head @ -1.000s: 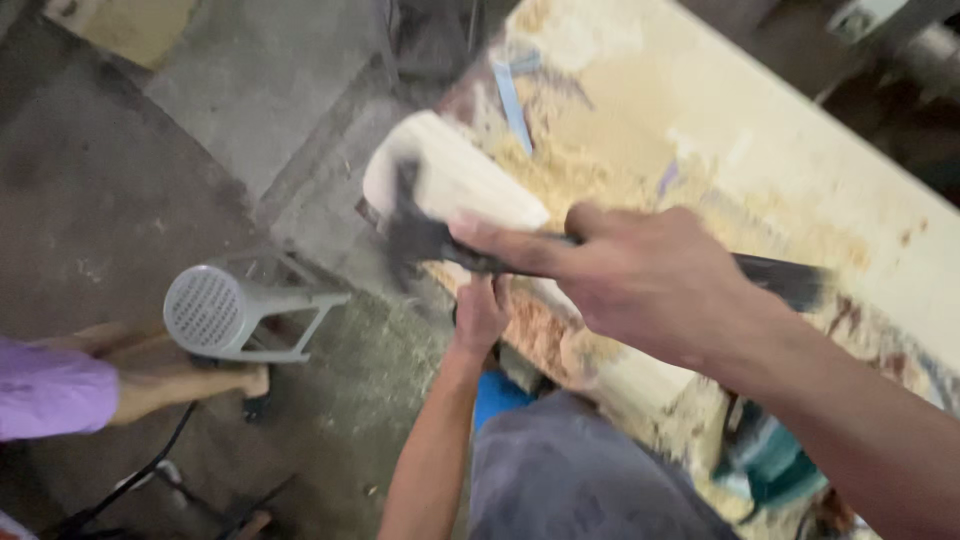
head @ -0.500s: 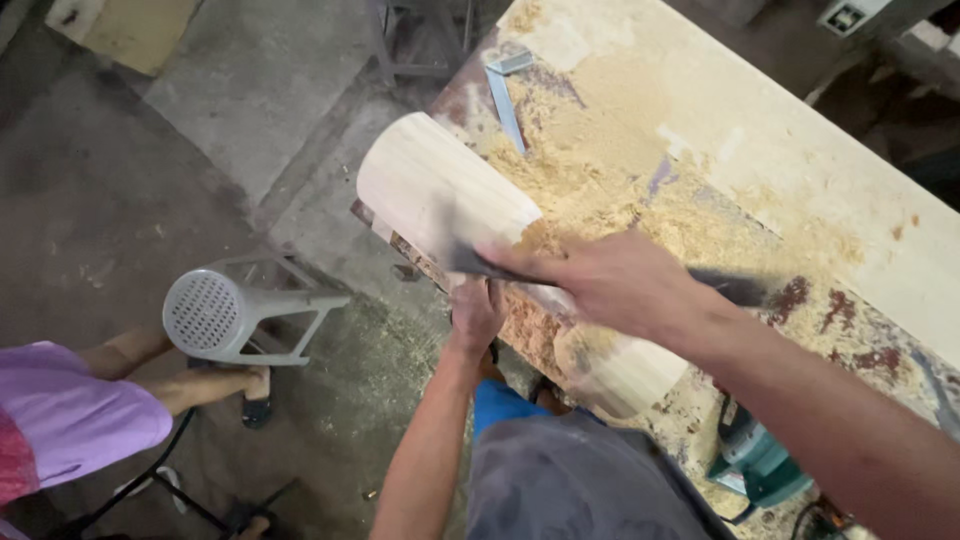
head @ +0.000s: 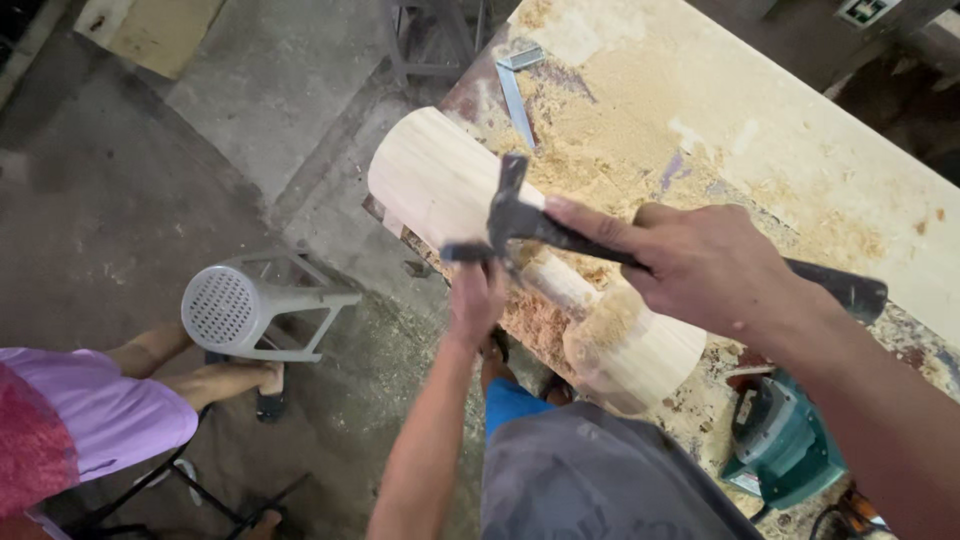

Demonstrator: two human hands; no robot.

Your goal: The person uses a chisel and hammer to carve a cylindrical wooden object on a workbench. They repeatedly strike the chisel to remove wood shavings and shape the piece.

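Observation:
My right hand [head: 700, 265] grips the dark handle of a claw hammer [head: 510, 215]. The hammer head hovers over a pale, rounded wooden piece [head: 430, 175] lying across the near edge of a sawdust-covered workbench [head: 760, 130]. My left hand [head: 478, 300] reaches up from below with closed fingers. It holds the near edge of the wooden piece, right under the hammer head. What sits between its fingers is hidden.
A grey plastic stool [head: 240, 305] lies on its side on the concrete floor at left. Beside it is another person in purple clothing [head: 90, 420], with a bare foot [head: 225, 380]. A teal power tool [head: 785, 440] sits at lower right. A metal square [head: 515, 85] rests on the bench.
The hammer head has shifted right along the wooden piece and now stands tilted up above my left hand. My left hand has stayed at the piece's near edge.

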